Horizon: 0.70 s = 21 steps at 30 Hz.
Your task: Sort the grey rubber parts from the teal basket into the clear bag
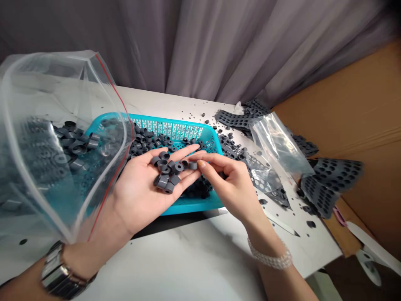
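My left hand (pixel 140 188) is palm up with its fingers stretched out, carrying several small dark grey caps (pixel 168 171) in a loose heap on the palm and fingers. Thumb and forefinger of my right hand (pixel 230 179) pinch a single cap (pixel 192 165) just above the left fingers. Both hands are over the front of a turquoise plastic basket (pixel 194 207), which holds many more of these caps (pixel 145 140). Beside my left wrist stands a clear zip bag (pixel 108 79) with a red line, its mouth wide; similar caps (pixel 77 146) show inside or through it.
Perforated dark grey sheets (pixel 326 179) and a clear plastic bag (pixel 278 142) lie to the right, among scattered caps and scraps. A white pen-like object (pixel 283 225) rests near the white table's (pixel 188 255) right edge. Cardboard (pixel 351 113) and a grey curtain (pixel 213 46) border the table.
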Each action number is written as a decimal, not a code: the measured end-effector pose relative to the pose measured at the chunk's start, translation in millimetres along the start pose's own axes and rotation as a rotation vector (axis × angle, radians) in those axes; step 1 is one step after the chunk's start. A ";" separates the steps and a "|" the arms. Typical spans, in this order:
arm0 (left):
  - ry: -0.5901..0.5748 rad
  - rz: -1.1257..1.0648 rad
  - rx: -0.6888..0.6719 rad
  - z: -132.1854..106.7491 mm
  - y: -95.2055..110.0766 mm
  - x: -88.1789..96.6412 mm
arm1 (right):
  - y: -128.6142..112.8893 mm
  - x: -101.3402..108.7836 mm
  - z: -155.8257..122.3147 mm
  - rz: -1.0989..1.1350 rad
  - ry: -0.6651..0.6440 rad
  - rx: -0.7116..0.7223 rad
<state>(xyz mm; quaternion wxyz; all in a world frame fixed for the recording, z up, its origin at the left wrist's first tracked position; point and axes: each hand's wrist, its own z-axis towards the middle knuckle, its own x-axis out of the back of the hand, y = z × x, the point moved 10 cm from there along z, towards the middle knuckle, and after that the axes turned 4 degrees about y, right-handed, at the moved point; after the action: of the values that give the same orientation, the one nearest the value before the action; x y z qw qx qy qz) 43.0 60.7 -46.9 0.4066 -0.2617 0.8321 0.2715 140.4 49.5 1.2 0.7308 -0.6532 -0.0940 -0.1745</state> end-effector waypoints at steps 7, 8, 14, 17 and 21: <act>0.020 0.076 -0.007 0.4 1.9 5.0 | -9.3 -5.9 -5.3 -0.168 -0.059 0.027; 0.012 0.085 0.001 0.1 1.5 4.6 | -9.8 -7.6 -5.9 -0.203 -0.075 0.034; -0.006 0.059 0.013 -2.0 -0.7 1.3 | -7.9 -6.1 -3.6 -0.204 -0.065 0.052; -0.019 0.027 0.025 -2.5 -2.4 -1.1 | -12.6 -1.5 -2.9 -0.210 0.000 0.107; -0.008 0.015 0.039 -0.8 -3.6 0.9 | -19.7 -1.8 -5.3 -0.276 0.029 0.193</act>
<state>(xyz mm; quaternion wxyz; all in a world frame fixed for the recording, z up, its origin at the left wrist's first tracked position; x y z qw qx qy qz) 44.4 57.4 -48.1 0.4131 -0.2461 0.8376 0.2593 130.9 42.9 18.0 0.7605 -0.5583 -0.1887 -0.2727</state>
